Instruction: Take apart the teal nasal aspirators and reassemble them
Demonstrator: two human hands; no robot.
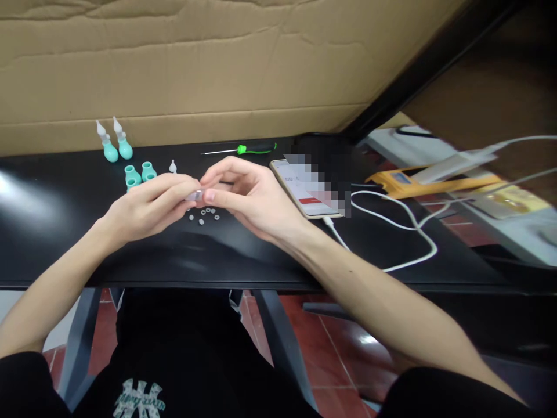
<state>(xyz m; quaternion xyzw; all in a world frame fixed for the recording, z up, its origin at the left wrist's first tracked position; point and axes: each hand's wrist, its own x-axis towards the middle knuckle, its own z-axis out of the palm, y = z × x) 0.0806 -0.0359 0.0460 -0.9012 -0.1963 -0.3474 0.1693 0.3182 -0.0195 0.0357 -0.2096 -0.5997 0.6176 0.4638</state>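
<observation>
My left hand (152, 206) and my right hand (256, 194) meet over the table, fingertips closed on a small translucent plastic part (194, 196). A short dark piece (225, 183) shows behind the right fingers; whether they hold it I cannot tell. Below the fingers lie several small grey-white rings and discs (208, 211). Just beyond, a white nozzle tip (173, 166) stands upright. Several open teal rubber bulbs (148, 170) are grouped behind my left hand, which partly covers them. Two assembled teal bulb aspirators (110, 152) with white tips stand farther back on the left.
A green-handled screwdriver (256, 149) lies at the back of the black table (183, 264). Right of my hands is a phone (300, 186) with a white charging cable (430, 244). Cardboard (183, 75) walls the back. A yellow-orange device (391, 183) lies at far right.
</observation>
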